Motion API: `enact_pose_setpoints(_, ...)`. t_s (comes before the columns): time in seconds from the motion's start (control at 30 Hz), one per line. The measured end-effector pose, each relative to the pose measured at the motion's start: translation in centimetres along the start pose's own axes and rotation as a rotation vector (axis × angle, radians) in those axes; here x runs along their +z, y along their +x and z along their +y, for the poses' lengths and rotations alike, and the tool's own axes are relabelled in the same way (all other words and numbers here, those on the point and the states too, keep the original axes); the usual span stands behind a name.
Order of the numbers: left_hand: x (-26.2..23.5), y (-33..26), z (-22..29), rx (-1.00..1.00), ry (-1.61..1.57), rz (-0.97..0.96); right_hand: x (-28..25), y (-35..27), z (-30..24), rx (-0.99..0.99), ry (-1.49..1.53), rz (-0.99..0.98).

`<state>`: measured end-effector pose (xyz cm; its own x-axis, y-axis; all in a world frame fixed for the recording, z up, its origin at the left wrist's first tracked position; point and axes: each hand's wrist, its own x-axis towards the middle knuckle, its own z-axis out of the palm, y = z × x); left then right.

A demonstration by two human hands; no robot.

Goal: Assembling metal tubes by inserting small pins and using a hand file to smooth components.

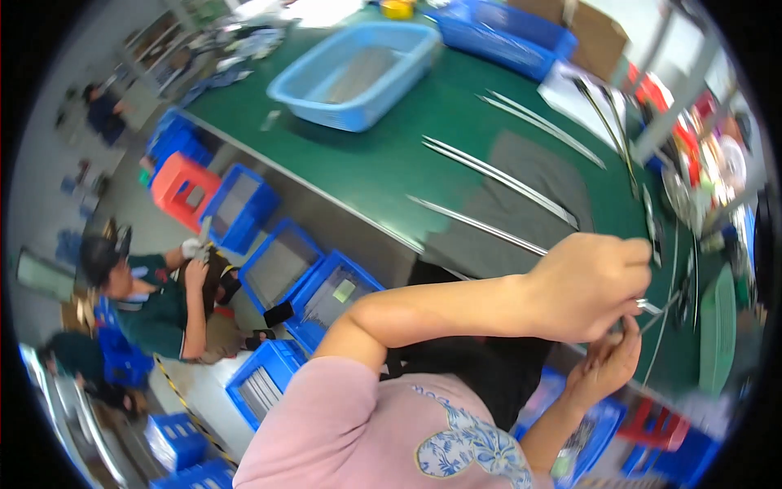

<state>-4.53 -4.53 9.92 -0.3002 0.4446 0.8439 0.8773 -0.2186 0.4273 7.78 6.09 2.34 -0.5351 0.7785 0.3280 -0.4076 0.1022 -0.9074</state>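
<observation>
My left hand (590, 285) is closed, its forearm crossing from the left. A long, thin silver metal rod (481, 223) runs under that fist, and a shiny end shows beyond the fingers. Just below, my right hand (607, 363) has its fingers pinched together close to the rod's end. A thin strip (658, 320) sticks out near its fingertips; whether it is held there is unclear. Beside the left hand, a dark grey cloth (529, 196) lies on the green table (350, 163). Two more silver rods (497, 175) rest side by side partly on it, and another thin pair (542, 129) lies farther back.
A light blue basin (358, 114) and a darker blue tray (501, 37) stand at the back. Tools and a green case (717, 330) crowd the right side. Blue crates (281, 265) and a red stool (183, 191) stand on the floor left, near a seated person (163, 301).
</observation>
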Motion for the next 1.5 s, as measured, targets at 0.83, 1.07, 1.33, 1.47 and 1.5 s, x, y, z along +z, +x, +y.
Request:
enact_pose_setpoints(0.83,-10.7,-4.6,-6.1,-0.495,-1.557,1.068,4.1,-5.7,1.0,0.523,0.292,-0.056)
enact_pose_setpoints(1.07,-2.2,-6.3,-5.0,-0.896,-0.961,0.468,-2.4,-10.1,-1.3,0.361,0.257,0.526)
enact_pose_setpoints(1.33,4.9,-5.2,-2.8,-0.27,-0.198,-0.531,-8.0,-7.4,-2.3,0.145,0.173,0.574)
enact_pose_setpoints(1.47,7.8,-3.6,-3.8,-0.165,0.157,-0.547,-9.9,-4.8,-2.3,0.125,0.215,0.522)
enact_pose_setpoints(1.5,7.9,-3.3,-4.7,-0.189,0.222,-0.515,-10.3,-4.5,-2.2,0.152,0.244,0.533)
